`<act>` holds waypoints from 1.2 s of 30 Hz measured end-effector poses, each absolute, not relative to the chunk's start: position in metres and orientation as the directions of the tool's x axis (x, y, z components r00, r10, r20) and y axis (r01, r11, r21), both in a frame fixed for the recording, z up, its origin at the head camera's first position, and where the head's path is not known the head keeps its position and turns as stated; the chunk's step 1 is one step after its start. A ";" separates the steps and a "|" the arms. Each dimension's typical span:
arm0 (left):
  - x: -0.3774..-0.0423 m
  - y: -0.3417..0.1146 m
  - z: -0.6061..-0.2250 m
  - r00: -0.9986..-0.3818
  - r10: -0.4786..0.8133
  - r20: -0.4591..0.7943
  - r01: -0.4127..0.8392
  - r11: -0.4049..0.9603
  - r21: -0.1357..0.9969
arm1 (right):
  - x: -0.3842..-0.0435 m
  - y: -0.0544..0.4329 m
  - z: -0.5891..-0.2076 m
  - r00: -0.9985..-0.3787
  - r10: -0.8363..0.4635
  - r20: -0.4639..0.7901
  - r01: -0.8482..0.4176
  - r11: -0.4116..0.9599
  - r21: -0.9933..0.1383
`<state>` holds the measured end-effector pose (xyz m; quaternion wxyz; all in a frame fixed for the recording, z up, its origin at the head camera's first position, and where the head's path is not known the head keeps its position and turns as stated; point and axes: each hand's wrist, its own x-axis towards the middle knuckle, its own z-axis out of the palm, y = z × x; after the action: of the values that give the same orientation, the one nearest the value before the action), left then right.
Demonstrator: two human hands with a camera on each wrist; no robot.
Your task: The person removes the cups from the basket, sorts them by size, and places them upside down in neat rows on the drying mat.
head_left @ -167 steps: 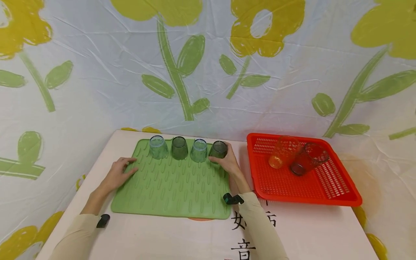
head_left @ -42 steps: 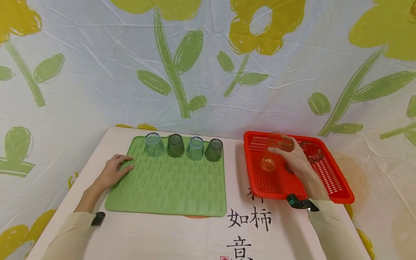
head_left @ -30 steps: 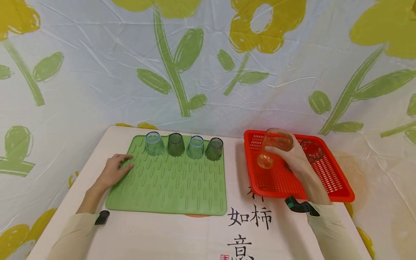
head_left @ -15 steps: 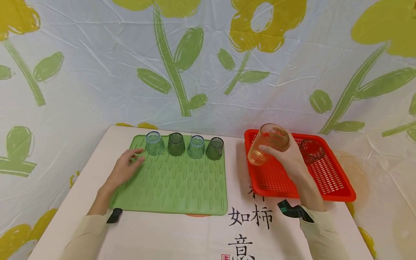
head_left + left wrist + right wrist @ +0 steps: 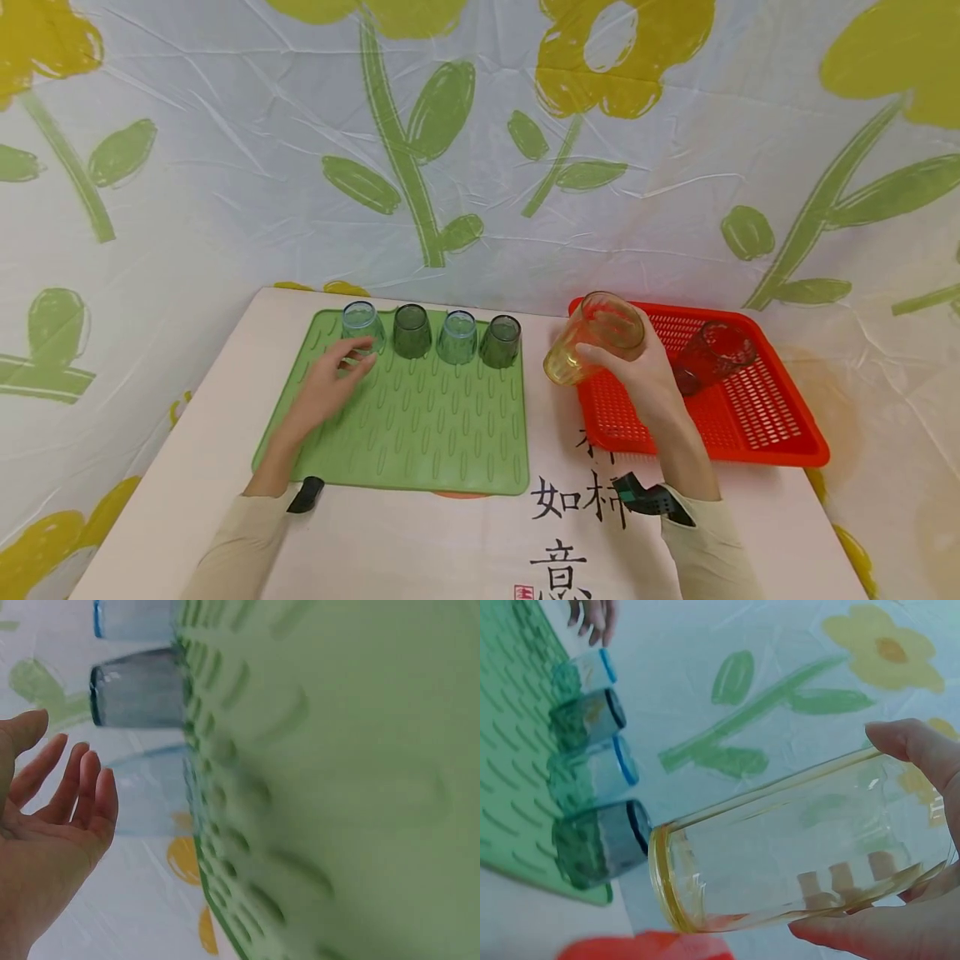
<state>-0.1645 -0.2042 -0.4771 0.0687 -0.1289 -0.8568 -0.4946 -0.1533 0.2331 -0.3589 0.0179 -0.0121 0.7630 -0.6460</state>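
Glass [image 5: 594,337] of amber tint sits in your right hand [image 5: 637,375], tilted, its mouth toward the red basket [image 5: 757,433] and its thick base toward the green mat [image 5: 420,433]. It is in the air over the bare strip of table [image 5: 465,542] between mat and basket, touching neither. Your fingers [image 5: 855,930] and thumb curl around the wall of the glass near the mouth; in the right wrist view the base end stays uncovered, which likely leaves it free to be turned.

Four glasses stand mouth-down in a row along the far edge of the mat: a pale blue one [image 5: 362,325], a dark green one [image 5: 412,330], a second pale blue one [image 5: 457,337] and a second dark green one [image 5: 500,340]. Upside down on the ribbed mat, they can drain. The amber glass is just right of this row.

Your left hand [image 5: 330,387] lies over the mat near the first pale blue glass, fingers loose and spread, holding nothing; from the head view you cannot tell whether the fingertips touch that glass.

One dark red glass [image 5: 712,354] lies on its side in the basket, behind your right hand.
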 end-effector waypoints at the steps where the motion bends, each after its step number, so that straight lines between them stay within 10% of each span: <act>1: -0.164 -0.200 -0.475 -0.958 0.157 0.240 0.286 0.469 0.835 | -0.153 0.231 -0.360 -0.999 -0.049 -0.003 -0.004 0.143 -0.990; 36: -0.143 -0.079 -0.468 -0.918 0.315 0.241 0.287 0.106 0.952 | -0.143 0.145 -0.417 -0.945 -0.303 0.123 -0.040 -0.267 -0.963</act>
<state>-0.1425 -0.0787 -0.4681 -0.0112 -0.2024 -0.7437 -0.6370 -0.1425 0.1447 -0.4166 0.0841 -0.1431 0.5997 -0.7828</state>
